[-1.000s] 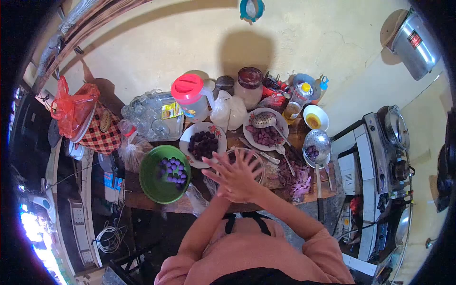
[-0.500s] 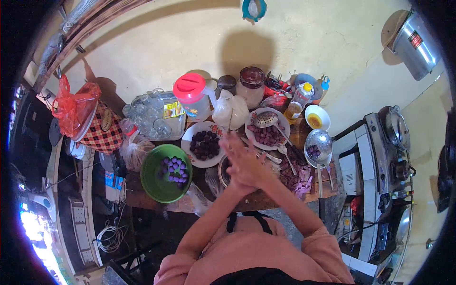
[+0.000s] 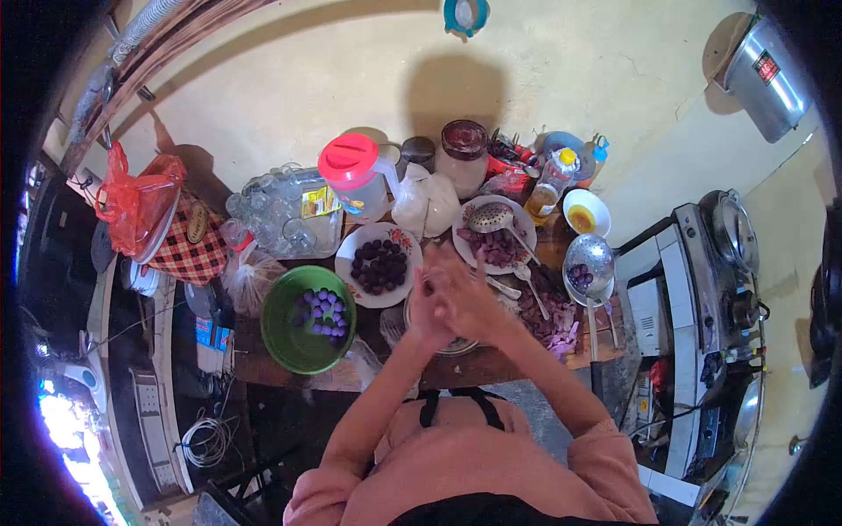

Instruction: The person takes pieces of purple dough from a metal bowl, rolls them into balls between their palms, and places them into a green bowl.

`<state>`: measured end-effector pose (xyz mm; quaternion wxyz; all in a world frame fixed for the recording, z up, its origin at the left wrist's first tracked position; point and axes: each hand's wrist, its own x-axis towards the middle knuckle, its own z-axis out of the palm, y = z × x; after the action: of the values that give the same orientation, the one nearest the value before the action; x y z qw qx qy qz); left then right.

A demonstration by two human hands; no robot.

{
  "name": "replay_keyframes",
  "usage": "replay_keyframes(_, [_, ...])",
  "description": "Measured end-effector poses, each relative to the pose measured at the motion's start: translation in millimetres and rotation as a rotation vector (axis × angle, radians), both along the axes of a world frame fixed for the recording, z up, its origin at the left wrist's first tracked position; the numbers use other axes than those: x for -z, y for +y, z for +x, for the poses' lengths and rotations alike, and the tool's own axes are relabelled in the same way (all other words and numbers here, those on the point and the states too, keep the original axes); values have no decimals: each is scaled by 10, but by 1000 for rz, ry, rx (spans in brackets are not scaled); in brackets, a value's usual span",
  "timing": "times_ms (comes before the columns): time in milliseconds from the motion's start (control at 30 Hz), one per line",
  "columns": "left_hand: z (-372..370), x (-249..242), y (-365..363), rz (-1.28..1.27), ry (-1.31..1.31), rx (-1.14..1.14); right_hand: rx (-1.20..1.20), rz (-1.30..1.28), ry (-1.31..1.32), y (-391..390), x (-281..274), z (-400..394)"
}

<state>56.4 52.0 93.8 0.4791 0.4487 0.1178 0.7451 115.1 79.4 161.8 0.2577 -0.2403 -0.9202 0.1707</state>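
Note:
My left hand (image 3: pixel 431 309) and my right hand (image 3: pixel 474 302) are together over a round container (image 3: pixel 458 347) at the table's front edge. Their palms face each other, and whatever lies between them is hidden. Left of them, a green basin (image 3: pixel 285 346) holds purple balls (image 3: pixel 326 311). Behind it, a floral plate (image 3: pixel 358 238) carries dark balls (image 3: pixel 379 266). Another plate (image 3: pixel 519 215) holds purple chunks, with a slotted ladle (image 3: pixel 491 216) resting on it. Purple peelings (image 3: pixel 548 329) lie right of my hands.
A pitcher (image 3: pixel 355 180), white bags (image 3: pixel 425 203), a jar (image 3: pixel 462 158) and a tray of glasses (image 3: pixel 285 210) stand along the back. On the right are a strainer (image 3: pixel 589 263), a bowl of yellow liquid (image 3: pixel 586 213) and a stove (image 3: pixel 702 263).
My hands have shifted against each other; the left is now more upright beside the right, and more of the container shows below them.

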Motion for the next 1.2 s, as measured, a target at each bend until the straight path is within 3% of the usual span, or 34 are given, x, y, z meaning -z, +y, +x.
replay_keyframes(33, [-32,-181,-96,-193,322,-8,110,-93,72,58,-39,-1])
replay_keyframes(100, [-70,-237,-139,-368,213,263,128,329,51,-12,-35,-79])
replay_keyframes(133, [-87,-139,-125,-339,-224,531,184,263,-7,-80,163,-138])
replay_keyframes(167, [-129,-130,-110,-386,-424,609,241,201,-68,-147,361,-198])
replay_keyframes(200, [-172,-123,-95,-431,-630,677,341,-140,-173,-176,989,-278])
replay_keyframes(267, [-330,-260,-50,-687,-544,437,306,-343,-189,-91,982,-215])
replay_keyframes(333, [-119,-351,-132,-530,-1011,700,58,-77,-21,49,-111,106])
replay_keyframes(400, [-18,-343,-150,-418,-1029,802,15,172,-115,-47,60,-10])
replay_keyframes(433, [-29,-295,-143,-400,-816,766,-9,294,-161,-89,138,-53])
replay_keyframes(533, [-272,-420,-112,-219,-165,456,-280,112,-147,-196,-262,138])
replay_keyframes(600, [-258,-447,-137,-333,-119,353,-109,-14,-40,4,-228,176])
replay_keyframes(667, [1,-405,-138,-708,-460,420,-67,-18,-31,46,-191,137])
replay_keyframes(767, [-47,254,-24,-489,-797,705,-197,70,-67,-134,-130,2])
replay_keyframes(833, [-274,-99,-69,-253,-42,337,-262,27,19,-153,-120,125])
replay_keyframes(900, [-254,-326,-182,-302,43,301,-80,14,10,-16,-201,110])
replay_keyframes(967, [28,-396,-175,-610,-534,621,-29,51,-45,-20,-276,89])
replay_keyframes(1033, [-55,-296,-88,-604,-606,664,-121,120,-140,-229,-327,-14])
replay_keyframes(1067, [-102,-182,-33,-602,-641,685,-319,29,5,-269,-403,5])
replay_keyframes(1133, [67,509,186,-47,-495,376,-229,-127,-76,-70,-186,151])
replay_keyframes(1200, [139,626,81,74,-205,268,-144,-143,-114,-7,-140,133])
